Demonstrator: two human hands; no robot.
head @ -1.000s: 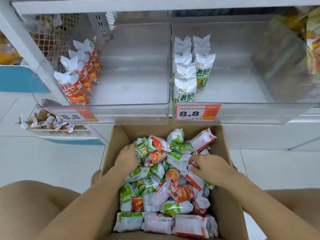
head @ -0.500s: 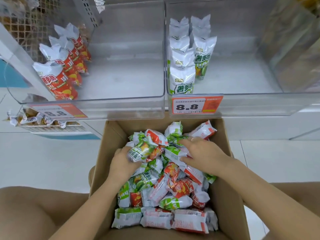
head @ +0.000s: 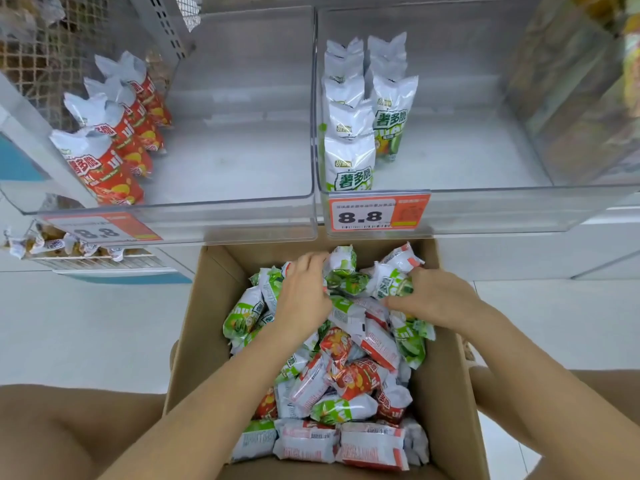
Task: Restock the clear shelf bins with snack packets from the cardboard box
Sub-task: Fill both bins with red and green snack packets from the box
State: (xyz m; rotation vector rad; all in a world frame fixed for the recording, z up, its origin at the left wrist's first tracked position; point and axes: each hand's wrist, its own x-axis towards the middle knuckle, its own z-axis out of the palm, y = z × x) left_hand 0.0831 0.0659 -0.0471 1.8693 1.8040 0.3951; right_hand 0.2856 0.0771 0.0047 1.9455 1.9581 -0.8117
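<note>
Left hand [head: 304, 296]: fingers curled over a green packet [head: 341, 271] at the box's 12 o'clock end, apparently gripping it; contact side hidden. Right hand [head: 436, 299]: fingers closed on a second green packet [head: 388, 282], just beside the first at its 3 o'clock. Change since a second ago: both hands have moved from the middle of the pile to the far end and drawn toward each other, the left letting go its earlier packet; judged a gathering of green packets, lift not yet begun. Cardboard box [head: 194, 323]: open, heaped with mixed green and red packets, red packets [head: 353, 375] mostly toward 6 o'clock. Right clear bin [head: 485, 202], at 1 o'clock of the box: two short rows of upright green packets at its 9 o'clock wall, floor otherwise bare; likely destination. Left clear bin [head: 225, 209], at 11 o'clock: one row of red packets, likewise mostly unfilled. Price tag [head: 377, 211] reading 8.8 on the right bin's front lip. Restocking judged barely started
</note>
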